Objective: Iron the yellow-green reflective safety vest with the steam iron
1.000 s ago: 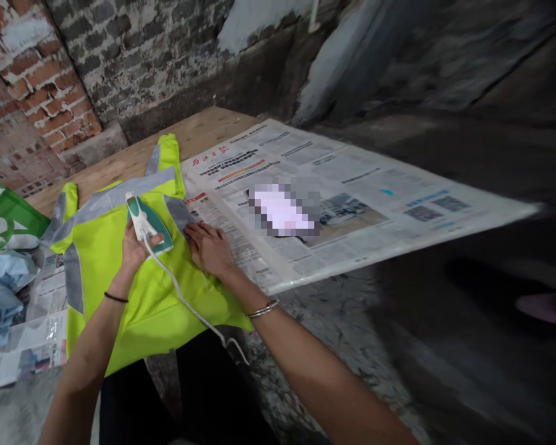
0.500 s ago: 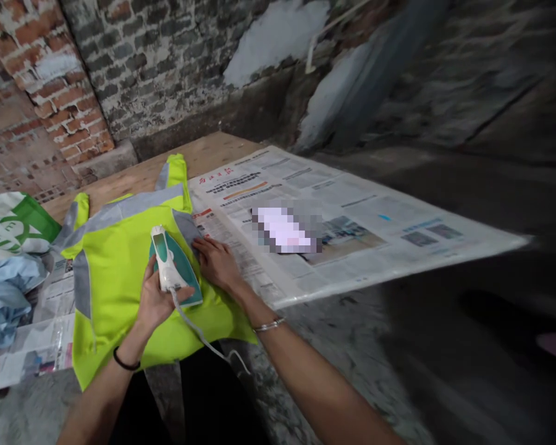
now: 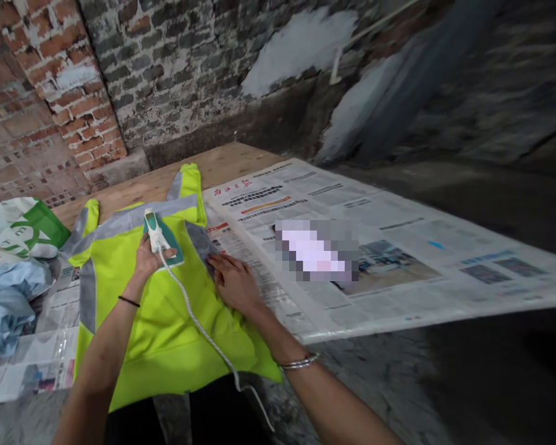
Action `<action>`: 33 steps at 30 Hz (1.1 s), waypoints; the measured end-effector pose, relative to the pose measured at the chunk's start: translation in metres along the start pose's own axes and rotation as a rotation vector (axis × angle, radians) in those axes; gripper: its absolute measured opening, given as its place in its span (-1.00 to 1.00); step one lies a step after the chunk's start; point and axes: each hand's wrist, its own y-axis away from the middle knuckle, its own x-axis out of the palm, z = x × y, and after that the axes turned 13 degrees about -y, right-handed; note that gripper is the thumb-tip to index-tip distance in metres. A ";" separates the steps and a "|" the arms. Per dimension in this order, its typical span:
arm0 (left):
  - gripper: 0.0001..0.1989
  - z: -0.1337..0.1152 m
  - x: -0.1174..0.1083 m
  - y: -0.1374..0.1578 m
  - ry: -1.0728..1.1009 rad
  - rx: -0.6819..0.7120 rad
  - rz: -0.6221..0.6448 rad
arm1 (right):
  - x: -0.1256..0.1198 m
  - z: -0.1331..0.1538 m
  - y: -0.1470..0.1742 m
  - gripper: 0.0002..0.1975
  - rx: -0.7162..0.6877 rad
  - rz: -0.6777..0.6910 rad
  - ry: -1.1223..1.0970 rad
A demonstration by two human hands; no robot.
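Observation:
A fluorescent yellow-green jacket [image 3: 120,266] with grey bands lies spread out, its hem hanging over the near edge. On its upper middle rests a white and teal iron [image 3: 170,242]. My left hand [image 3: 147,256] is wrapped round the iron's handle, a dark band on that wrist. From the iron a white cord [image 3: 199,321] runs down across the cloth past the hem. My right hand [image 3: 234,281] lies flat with fingers stretched out at the jacket's right side, fingertips on the grey band; a silver bracelet circles that wrist.
Newspaper under clear plastic [image 3: 315,204] covers the right of the wooden table [image 3: 231,157]; a blurred-out object [image 3: 312,247] lies on it. Crumpled light blue cloth [image 3: 9,296] and a green and white bag [image 3: 32,228] sit at the left. A brick wall [image 3: 167,74] stands behind.
My left hand has pushed the iron farther up the jacket, away from me. My right hand stays on the jacket's right side. The camera view has shifted slightly.

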 end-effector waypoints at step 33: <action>-0.33 0.058 -0.129 0.092 -0.169 -0.250 -0.137 | 0.005 -0.002 -0.003 -0.54 -0.008 -0.023 -0.028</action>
